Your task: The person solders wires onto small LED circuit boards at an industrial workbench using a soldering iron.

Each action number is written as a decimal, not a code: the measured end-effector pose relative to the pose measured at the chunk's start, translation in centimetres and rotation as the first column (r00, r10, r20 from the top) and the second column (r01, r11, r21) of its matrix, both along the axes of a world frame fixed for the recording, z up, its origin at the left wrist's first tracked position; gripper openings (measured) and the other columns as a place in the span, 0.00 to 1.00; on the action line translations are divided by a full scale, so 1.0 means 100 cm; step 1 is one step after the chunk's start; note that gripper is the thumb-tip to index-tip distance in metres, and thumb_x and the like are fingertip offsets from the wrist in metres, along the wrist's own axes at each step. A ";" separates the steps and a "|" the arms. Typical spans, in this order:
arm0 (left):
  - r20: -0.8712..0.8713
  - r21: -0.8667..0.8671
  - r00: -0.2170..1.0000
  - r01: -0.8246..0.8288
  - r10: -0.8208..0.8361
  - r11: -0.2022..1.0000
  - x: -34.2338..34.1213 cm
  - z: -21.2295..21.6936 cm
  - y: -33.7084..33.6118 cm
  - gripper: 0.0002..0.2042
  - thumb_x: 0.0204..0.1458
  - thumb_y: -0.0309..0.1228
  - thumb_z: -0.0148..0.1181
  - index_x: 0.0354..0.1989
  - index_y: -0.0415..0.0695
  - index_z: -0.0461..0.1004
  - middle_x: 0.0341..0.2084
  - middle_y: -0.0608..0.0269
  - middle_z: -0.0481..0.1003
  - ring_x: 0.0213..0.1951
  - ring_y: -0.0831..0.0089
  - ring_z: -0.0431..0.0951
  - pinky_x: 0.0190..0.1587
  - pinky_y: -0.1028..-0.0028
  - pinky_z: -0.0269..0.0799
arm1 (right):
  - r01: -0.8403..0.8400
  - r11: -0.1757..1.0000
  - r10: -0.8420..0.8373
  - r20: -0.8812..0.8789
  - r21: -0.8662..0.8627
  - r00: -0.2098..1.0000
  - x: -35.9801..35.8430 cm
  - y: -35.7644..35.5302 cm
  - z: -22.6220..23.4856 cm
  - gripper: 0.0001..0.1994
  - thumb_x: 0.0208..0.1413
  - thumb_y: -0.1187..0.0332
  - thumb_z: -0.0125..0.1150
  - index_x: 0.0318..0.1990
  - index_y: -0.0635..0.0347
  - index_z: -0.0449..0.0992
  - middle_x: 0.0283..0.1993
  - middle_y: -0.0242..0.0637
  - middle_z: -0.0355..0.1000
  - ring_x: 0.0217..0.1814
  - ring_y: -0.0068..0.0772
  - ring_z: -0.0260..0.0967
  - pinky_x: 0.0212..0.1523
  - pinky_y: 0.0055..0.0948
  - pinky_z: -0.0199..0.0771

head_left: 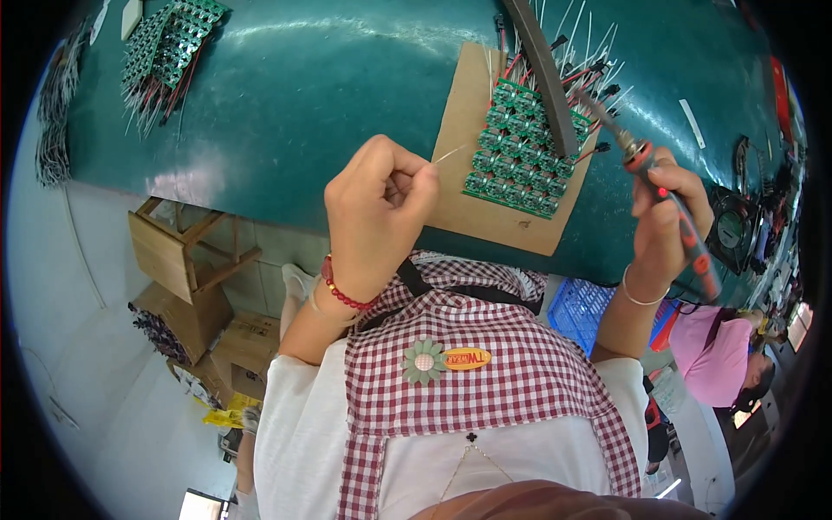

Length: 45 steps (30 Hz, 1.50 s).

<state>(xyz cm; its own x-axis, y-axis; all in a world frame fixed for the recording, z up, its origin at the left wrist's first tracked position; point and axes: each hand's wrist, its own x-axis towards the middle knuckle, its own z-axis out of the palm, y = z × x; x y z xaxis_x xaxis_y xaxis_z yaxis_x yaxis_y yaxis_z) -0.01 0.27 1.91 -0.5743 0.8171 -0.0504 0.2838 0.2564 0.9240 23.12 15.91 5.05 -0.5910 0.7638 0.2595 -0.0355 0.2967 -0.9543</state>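
Observation:
My left hand (381, 195) is closed in a pinch, with a short length of thin solder wire (451, 154) sticking out from the fingertips toward the boards. In my right hand (669, 217) is a soldering iron (640, 158) with a red and grey handle, its tip pointing up and left beside the wires. Between the hands, a panel of green circuit boards (518, 165) rests on a brown cardboard sheet (494, 232). Red, black and white wires (598, 74) fan out from its far side. A dark bar (546, 78) lies across the panel's right part and the wires.
More green circuit boards (169, 48) with wires sit at the far left of the green table (321, 95). A wire bundle (54, 130) hangs over its left edge. At right are a black round device (732, 227) and a blue basket (579, 308). A person in pink (711, 355) is beyond.

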 end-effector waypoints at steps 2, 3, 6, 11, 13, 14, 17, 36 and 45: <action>-0.012 0.002 1.000 0.020 -0.020 1.000 0.005 -0.001 0.002 0.07 0.46 0.18 0.62 0.23 0.38 0.69 0.19 0.66 0.70 0.19 0.84 0.69 0.21 0.82 0.64 | -0.037 0.997 0.037 -0.006 -0.072 0.999 0.004 0.008 -0.006 0.14 0.55 0.64 0.60 0.40 0.69 0.75 0.26 0.35 0.69 0.24 0.20 0.62 0.26 0.19 0.59; -0.023 0.004 0.999 0.040 -0.040 0.999 0.009 -0.001 0.004 0.08 0.46 0.18 0.62 0.23 0.38 0.68 0.19 0.65 0.69 0.18 0.81 0.70 0.20 0.81 0.64 | 0.010 0.980 0.005 0.073 -0.201 0.997 0.001 0.009 -0.006 0.13 0.54 0.66 0.60 0.40 0.69 0.75 0.27 0.35 0.70 0.24 0.18 0.62 0.25 0.19 0.59; -0.120 0.035 0.992 0.038 -0.034 0.999 0.016 -0.009 0.010 0.09 0.46 0.18 0.62 0.23 0.38 0.66 0.19 0.63 0.69 0.18 0.79 0.71 0.20 0.79 0.66 | 0.079 0.913 -0.015 0.162 -0.399 0.987 -0.011 0.011 -0.010 0.10 0.51 0.70 0.60 0.38 0.67 0.75 0.32 0.35 0.73 0.24 0.14 0.62 0.23 0.16 0.59; -0.132 0.040 0.991 0.029 -0.024 0.999 0.019 -0.013 0.012 0.09 0.47 0.19 0.62 0.23 0.38 0.66 0.19 0.65 0.70 0.19 0.82 0.69 0.20 0.80 0.64 | -0.036 0.903 0.103 0.135 -0.428 0.985 -0.005 0.022 -0.024 0.08 0.49 0.71 0.63 0.36 0.65 0.76 0.35 0.34 0.74 0.32 0.17 0.66 0.33 0.17 0.63; -0.111 0.045 0.994 0.017 -0.012 0.999 0.019 -0.015 0.012 0.08 0.48 0.19 0.63 0.23 0.37 0.68 0.19 0.68 0.70 0.19 0.87 0.66 0.21 0.83 0.61 | -0.043 0.894 0.105 0.114 -0.446 0.988 -0.006 0.025 -0.024 0.08 0.49 0.71 0.63 0.36 0.65 0.76 0.35 0.34 0.74 0.34 0.17 0.67 0.35 0.18 0.63; -0.131 0.044 0.991 0.025 -0.019 0.999 0.018 -0.015 0.013 0.08 0.48 0.19 0.63 0.23 0.37 0.68 0.19 0.68 0.70 0.19 0.87 0.66 0.21 0.83 0.61 | -0.052 0.891 0.125 0.134 -0.451 0.983 -0.007 0.025 -0.023 0.08 0.50 0.71 0.63 0.36 0.65 0.76 0.35 0.33 0.73 0.35 0.17 0.66 0.36 0.19 0.63; -0.176 0.032 0.984 0.046 -0.040 0.998 0.017 -0.014 0.013 0.09 0.47 0.19 0.63 0.23 0.38 0.66 0.20 0.65 0.70 0.19 0.81 0.70 0.20 0.80 0.65 | -0.066 0.893 0.161 0.178 -0.446 0.971 -0.011 0.028 -0.021 0.08 0.50 0.70 0.64 0.35 0.65 0.77 0.34 0.32 0.73 0.34 0.17 0.65 0.36 0.19 0.62; -0.149 0.039 0.989 0.028 -0.022 0.999 0.019 -0.013 0.013 0.08 0.48 0.19 0.63 0.23 0.37 0.69 0.19 0.67 0.70 0.19 0.87 0.66 0.21 0.83 0.62 | -0.019 0.880 0.140 0.221 -0.474 0.965 -0.018 0.030 -0.023 0.08 0.52 0.71 0.60 0.35 0.67 0.76 0.26 0.30 0.69 0.21 0.13 0.59 0.23 0.16 0.56; -0.164 0.059 0.986 0.043 -0.032 0.997 0.020 -0.020 0.015 0.08 0.47 0.19 0.63 0.23 0.37 0.69 0.19 0.66 0.70 0.19 0.86 0.67 0.21 0.82 0.62 | -0.015 0.892 0.093 0.152 -0.451 0.984 -0.017 0.027 -0.025 0.08 0.52 0.70 0.61 0.35 0.66 0.76 0.27 0.30 0.69 0.21 0.14 0.60 0.22 0.16 0.56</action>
<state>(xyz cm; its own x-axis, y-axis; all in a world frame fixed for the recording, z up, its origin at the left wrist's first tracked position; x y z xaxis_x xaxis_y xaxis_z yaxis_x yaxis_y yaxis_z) 2.03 1.73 -0.08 -0.5395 0.8368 0.0931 0.4404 0.1862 0.8783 21.44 18.63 2.51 -0.6391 0.7409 -0.2067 0.1306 -0.1603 -0.9784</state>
